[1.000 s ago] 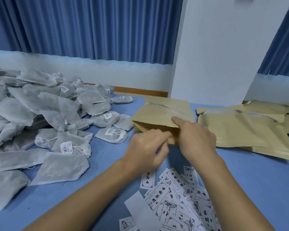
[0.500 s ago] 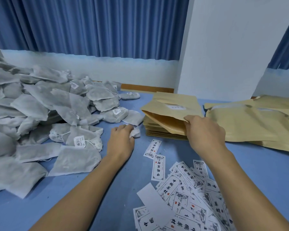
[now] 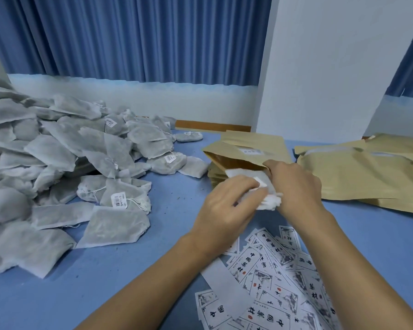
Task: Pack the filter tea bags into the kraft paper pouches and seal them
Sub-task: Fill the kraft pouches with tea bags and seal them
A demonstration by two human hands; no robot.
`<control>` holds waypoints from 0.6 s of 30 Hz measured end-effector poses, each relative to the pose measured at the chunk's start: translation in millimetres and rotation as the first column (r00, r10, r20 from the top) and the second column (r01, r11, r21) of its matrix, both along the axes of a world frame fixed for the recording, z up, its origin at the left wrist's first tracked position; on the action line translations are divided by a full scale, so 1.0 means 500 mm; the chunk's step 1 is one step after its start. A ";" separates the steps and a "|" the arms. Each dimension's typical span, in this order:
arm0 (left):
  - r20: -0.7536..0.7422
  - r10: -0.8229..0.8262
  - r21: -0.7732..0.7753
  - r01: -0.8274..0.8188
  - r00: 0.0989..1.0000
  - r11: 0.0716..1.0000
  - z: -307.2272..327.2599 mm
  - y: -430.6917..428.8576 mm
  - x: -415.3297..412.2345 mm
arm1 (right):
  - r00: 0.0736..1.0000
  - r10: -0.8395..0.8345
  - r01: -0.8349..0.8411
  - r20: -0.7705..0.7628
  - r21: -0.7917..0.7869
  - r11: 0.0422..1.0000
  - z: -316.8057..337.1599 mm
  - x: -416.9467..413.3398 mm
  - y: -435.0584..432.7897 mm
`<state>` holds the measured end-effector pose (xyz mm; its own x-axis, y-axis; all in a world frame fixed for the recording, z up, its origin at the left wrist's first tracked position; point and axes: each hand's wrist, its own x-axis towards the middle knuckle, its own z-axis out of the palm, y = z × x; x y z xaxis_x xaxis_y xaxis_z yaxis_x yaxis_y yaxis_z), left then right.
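Observation:
A kraft paper pouch (image 3: 242, 154) lies on top of a stack of pouches, its mouth gaping toward me. My right hand (image 3: 293, 186) pinches the pouch's near lip and holds it open. My left hand (image 3: 227, 208) grips a grey filter tea bag (image 3: 253, 177) and has its front end inside the pouch mouth. The bag's white gathered end sticks out between my two hands. A large heap of grey tea bags (image 3: 57, 167) covers the left of the blue table (image 3: 153, 258).
More kraft pouches (image 3: 362, 172) lie spread at the right. Printed paper labels (image 3: 272, 282) are scattered at the near edge below my hands. A white pillar and blue curtains stand behind the table.
My left hand reached left to the heap, took a tea bag, and came back with it to the pouch mouth. My right hand kept hold of the pouch's lip.

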<state>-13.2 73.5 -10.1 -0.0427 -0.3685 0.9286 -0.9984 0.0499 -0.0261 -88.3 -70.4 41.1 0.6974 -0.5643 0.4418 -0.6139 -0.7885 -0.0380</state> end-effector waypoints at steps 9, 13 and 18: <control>-0.151 0.589 0.759 -0.289 0.794 0.584 0.050 -0.102 0.010 | 0.993 0.115 -0.116 0.026 0.064 0.991 0.012 -0.007 0.005; -0.451 0.609 0.760 -0.076 0.653 0.645 0.121 -0.178 0.076 | 0.989 0.135 -0.139 0.063 0.063 0.988 0.020 -0.003 0.002; -0.616 0.612 0.769 0.209 0.496 0.605 0.107 -0.191 0.114 | 0.989 0.118 -0.121 0.088 0.040 0.992 0.017 -0.007 -0.006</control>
<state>43.7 -22.2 43.3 0.6848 -0.7222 -0.0971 -0.5065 -0.5675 0.6492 -92.0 -73.3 49.7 0.7219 -0.4997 0.4787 -0.5084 -0.8523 -0.1230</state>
